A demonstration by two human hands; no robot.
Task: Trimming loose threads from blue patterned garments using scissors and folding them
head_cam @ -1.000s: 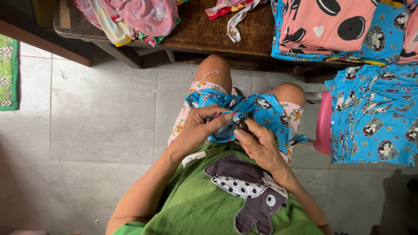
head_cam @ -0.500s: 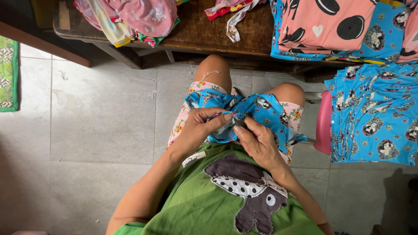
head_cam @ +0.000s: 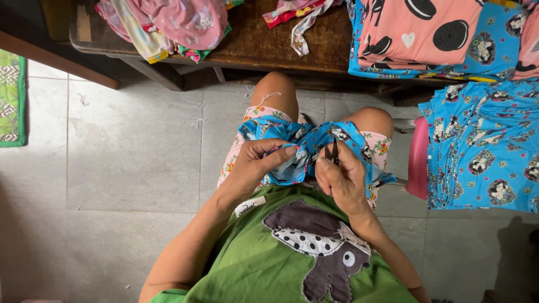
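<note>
Blue cotton-like cloth with small cartoon prints (head_cam: 303, 147) lies bunched on the person's lap at the centre of the frame, across both knees. The left hand (head_cam: 259, 165) pinches a fold of this cloth, thumb pressed against the curled fingers over the edge. The right hand (head_cam: 339, 177), just right of it, closes its grip around a small pair of dark thread snips (head_cam: 332, 151), whose two thin blades point up toward the top of the frame and rest against the cloth. The two hands sit near each other, with the gathered fold between them.

The person wears a green shirt with a dark brown patchwork animal (head_cam: 314, 247) in the lower middle of the frame. A dark wooden desk (head_cam: 252, 42) runs along the top, carrying a pink printed garment (head_cam: 185, 19) at the upper left and a folded stack of pink cloth with black round cookie prints (head_cam: 415, 28) at the upper right. A pile of matching blue printed pieces (head_cam: 485, 146) sits at the right edge, beside a pink plastic stool (head_cam: 418, 160). Grey floor tiles (head_cam: 112, 168) fill the left.
</note>
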